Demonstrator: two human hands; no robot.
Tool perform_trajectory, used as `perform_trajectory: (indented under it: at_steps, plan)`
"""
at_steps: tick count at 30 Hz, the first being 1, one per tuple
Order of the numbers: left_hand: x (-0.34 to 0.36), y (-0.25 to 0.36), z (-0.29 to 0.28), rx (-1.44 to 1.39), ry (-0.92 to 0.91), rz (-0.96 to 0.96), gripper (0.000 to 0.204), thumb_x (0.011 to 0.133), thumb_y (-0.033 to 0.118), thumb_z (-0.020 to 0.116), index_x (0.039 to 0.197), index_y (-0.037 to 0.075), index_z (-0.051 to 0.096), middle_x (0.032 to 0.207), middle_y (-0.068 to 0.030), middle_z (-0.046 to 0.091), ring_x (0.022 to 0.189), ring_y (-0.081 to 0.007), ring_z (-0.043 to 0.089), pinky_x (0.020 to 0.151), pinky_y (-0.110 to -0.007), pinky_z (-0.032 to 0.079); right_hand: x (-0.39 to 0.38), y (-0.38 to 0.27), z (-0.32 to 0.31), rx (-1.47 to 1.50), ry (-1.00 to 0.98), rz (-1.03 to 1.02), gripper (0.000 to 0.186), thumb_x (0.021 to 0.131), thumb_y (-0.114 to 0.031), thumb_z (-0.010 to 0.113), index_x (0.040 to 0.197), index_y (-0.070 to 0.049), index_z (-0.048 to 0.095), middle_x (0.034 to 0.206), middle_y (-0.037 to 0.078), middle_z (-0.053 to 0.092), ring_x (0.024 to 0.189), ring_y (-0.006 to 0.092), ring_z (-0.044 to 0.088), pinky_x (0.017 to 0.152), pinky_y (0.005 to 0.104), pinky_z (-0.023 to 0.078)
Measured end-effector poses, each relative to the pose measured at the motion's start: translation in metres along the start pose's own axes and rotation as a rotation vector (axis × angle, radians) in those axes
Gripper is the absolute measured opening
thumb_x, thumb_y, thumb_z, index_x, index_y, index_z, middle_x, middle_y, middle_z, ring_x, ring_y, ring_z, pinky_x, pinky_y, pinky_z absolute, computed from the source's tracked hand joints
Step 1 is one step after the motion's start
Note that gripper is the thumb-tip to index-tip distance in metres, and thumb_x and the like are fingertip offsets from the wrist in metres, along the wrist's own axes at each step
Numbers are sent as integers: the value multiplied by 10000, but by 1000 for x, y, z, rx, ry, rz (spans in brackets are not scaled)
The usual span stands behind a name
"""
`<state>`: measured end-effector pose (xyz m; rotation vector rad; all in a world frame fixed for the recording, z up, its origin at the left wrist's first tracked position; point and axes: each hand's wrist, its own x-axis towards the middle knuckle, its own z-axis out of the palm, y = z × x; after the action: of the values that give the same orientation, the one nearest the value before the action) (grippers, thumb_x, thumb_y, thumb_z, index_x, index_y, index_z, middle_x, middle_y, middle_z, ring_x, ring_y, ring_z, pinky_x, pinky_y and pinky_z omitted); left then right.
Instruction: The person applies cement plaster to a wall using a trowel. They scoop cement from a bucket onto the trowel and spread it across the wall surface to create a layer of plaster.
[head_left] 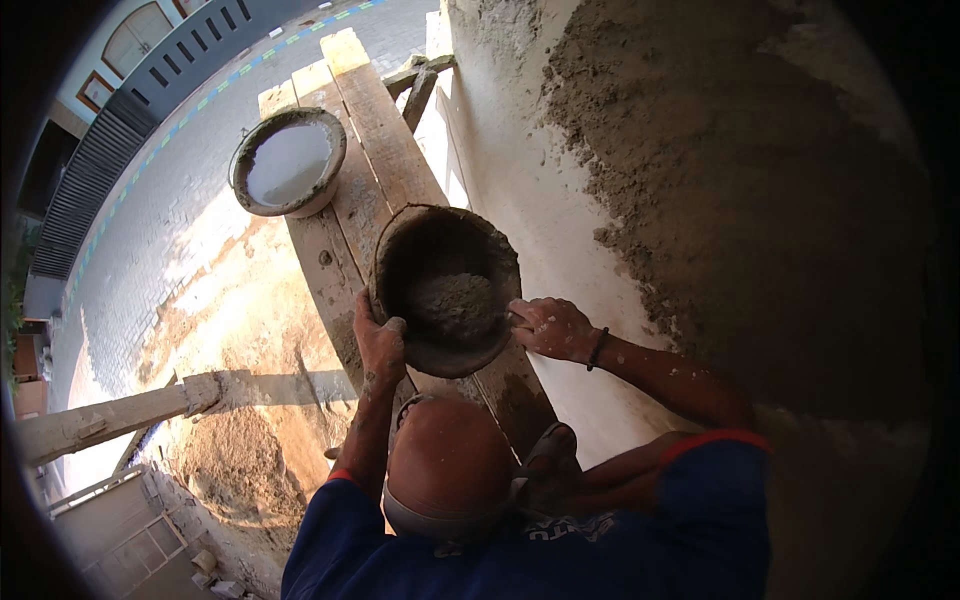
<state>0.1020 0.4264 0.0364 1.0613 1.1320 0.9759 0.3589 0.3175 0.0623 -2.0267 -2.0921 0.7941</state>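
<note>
A dark, mortar-crusted bucket (392, 235) is tipped so its mouth faces me, with a heap of wet grey mortar (458, 305) inside. My left hand (380, 342) grips its left rim, thumb over the edge. At the right rim my right hand (552, 328) is closed, knuckles outward. Whether its fingers hold the rim or a tool handle is hidden. Below the bucket are my bent knee (450, 455) and a sandalled foot (553, 450) on the planks.
A second bucket (335, 165) of pale liquid stands farther along the plank scaffold (375, 130). On my right rises a wall (520, 210), partly covered with rough wet plaster (640, 180). A wooden beam (110, 412) juts out at left, above a sand pile (235, 465) on lower ground.
</note>
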Motion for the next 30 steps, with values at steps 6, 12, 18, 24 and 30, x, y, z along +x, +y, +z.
perform_trajectory:
  at_steps: [6,12,18,24,30]
  plan:
    - [-2,-3,-13,26,50,19,686,664,-19,513,1338,-71,392,1234,-168,526,1100,-260,544,976,-325,419,-16,-34,-102,120,5,22,374,786,-235,646,1107,-74,542,877,169,647,819,364,647,751,439,507]
    - [9,-7,-4,49,32,16,677,647,-61,473,1321,-33,420,1192,-150,544,1058,-259,559,963,-326,426,-73,-72,-245,4,299,-215,387,764,-163,681,1079,-38,493,901,143,573,852,319,611,766,420,480]
    - [-4,15,22,166,91,-8,684,639,-56,479,1321,-35,432,1183,-159,549,1062,-268,559,967,-332,427,-137,-128,-351,-41,411,-185,401,815,-168,691,1146,18,561,781,93,608,697,178,609,615,336,481]
    - [-2,-11,31,142,-2,-9,668,629,-48,481,1296,-38,460,1148,-166,568,1036,-269,571,949,-338,440,-164,-65,-409,16,713,468,493,920,-326,611,1265,16,521,803,54,625,663,92,595,590,262,523]
    - [9,-12,0,111,148,18,620,636,-42,485,1255,-39,482,1083,-154,590,943,-247,587,863,-318,480,-216,-78,-461,-125,1185,541,548,896,-356,609,1313,-19,496,797,-3,558,637,65,505,543,227,430]
